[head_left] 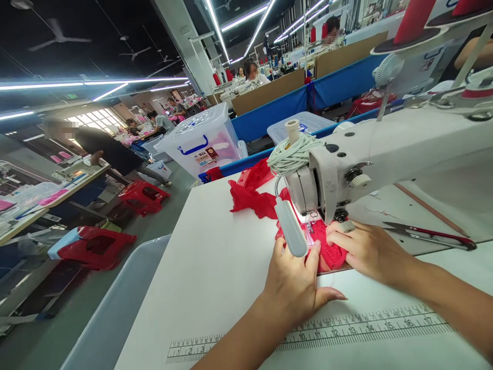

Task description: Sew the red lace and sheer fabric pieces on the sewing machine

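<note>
Left hand (pixel 295 282) spread flat on red lace (pixel 331 252), right hand (pixel 365 249) pressing it, needle hidden behind lamp (pixel 290 226)

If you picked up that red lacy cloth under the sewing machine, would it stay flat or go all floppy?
Probably floppy: the red cloth already lies crumpled in soft folds behind the sewing machine. It looks thin and lacy, so likely very light. Both the left hand and right hand press it flat, which suggests it slides or bunches easily.

Red lace fabric (pixel 331 252), flat under needle
</note>
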Action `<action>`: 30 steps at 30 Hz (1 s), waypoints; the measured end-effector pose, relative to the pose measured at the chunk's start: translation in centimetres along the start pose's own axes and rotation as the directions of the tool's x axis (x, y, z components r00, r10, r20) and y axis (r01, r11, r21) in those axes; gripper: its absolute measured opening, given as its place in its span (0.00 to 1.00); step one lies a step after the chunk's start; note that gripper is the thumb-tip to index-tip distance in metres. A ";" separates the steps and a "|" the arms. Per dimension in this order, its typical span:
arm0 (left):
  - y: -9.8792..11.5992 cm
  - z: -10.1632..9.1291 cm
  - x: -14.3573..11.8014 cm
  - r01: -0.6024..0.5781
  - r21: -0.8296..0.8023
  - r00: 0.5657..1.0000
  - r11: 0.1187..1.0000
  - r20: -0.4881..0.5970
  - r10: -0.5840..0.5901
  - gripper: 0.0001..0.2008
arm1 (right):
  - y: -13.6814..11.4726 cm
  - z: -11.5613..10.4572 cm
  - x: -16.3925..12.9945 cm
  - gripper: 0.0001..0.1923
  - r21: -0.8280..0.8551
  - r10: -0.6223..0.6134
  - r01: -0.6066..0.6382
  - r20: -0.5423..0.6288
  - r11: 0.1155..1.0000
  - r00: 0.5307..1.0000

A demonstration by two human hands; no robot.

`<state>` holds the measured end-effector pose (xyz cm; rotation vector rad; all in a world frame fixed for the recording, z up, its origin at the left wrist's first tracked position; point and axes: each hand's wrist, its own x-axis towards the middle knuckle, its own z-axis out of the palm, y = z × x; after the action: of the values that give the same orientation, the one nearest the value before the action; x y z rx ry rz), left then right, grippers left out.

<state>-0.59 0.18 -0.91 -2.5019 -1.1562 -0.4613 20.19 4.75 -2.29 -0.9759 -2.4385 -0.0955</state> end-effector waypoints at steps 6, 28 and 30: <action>-0.3 -0.2 0.3 0.011 -0.039 1.000 0.999 -0.009 -0.012 0.38 | -0.1 0.0 0.1 0.14 -0.015 0.015 -0.015 -0.003 1.000 1.000; -0.4 1.7 1.3 0.332 -0.689 0.899 0.644 0.025 -0.436 0.03 | -1.1 -0.2 0.1 0.16 0.098 0.070 -0.058 -0.122 0.994 0.990; -0.4 1.7 1.2 0.323 -0.698 0.898 0.639 0.013 -0.440 0.03 | -1.1 -0.2 0.1 0.17 0.106 0.065 -0.048 -0.162 0.993 0.985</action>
<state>0.10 2.03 -1.84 -2.6876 -1.7000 -1.4262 19.46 3.96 -1.88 -0.9521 -2.2406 -0.0306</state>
